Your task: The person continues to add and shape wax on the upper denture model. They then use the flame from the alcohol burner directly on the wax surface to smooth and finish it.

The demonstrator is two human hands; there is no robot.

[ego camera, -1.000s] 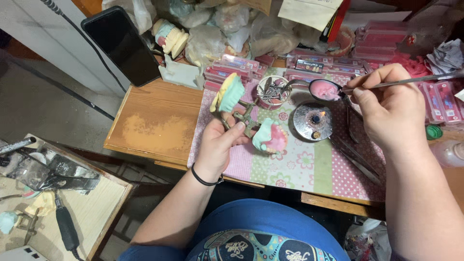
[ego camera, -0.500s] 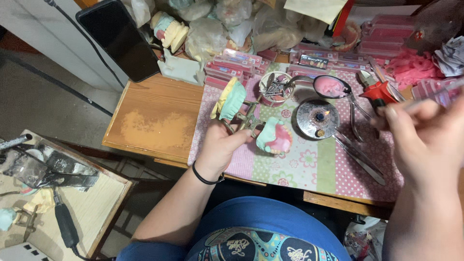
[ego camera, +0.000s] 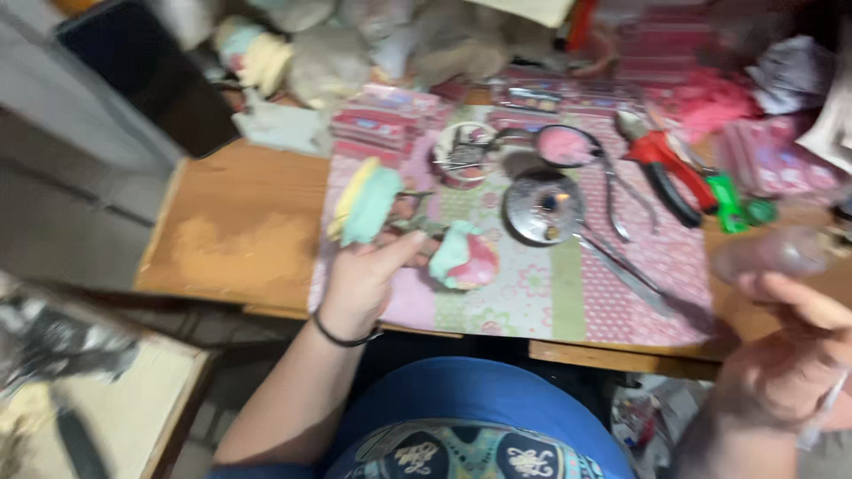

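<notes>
My left hand rests on the pink patterned mat, fingers closed around the base of a small green-and-yellow figure that stands upright. A second green-and-pink figure lies on the mat just right of that hand. My right hand is low at the right edge, off the mat, blurred, with its fingers curled around a thin pale tool. A small pink dish and a round silver lid sit beyond the figures.
Red-handled pliers, green-handled cutters and metal tweezers lie on the mat's right side. Pink boxes and plastic bags crowd the back. A dark phone stands at the left. Bare wooden tabletop lies left of the mat.
My right hand has pulled back from the pink dish, moving down and right to the table's near edge. The left hand stays on the green-and-yellow figure.
</notes>
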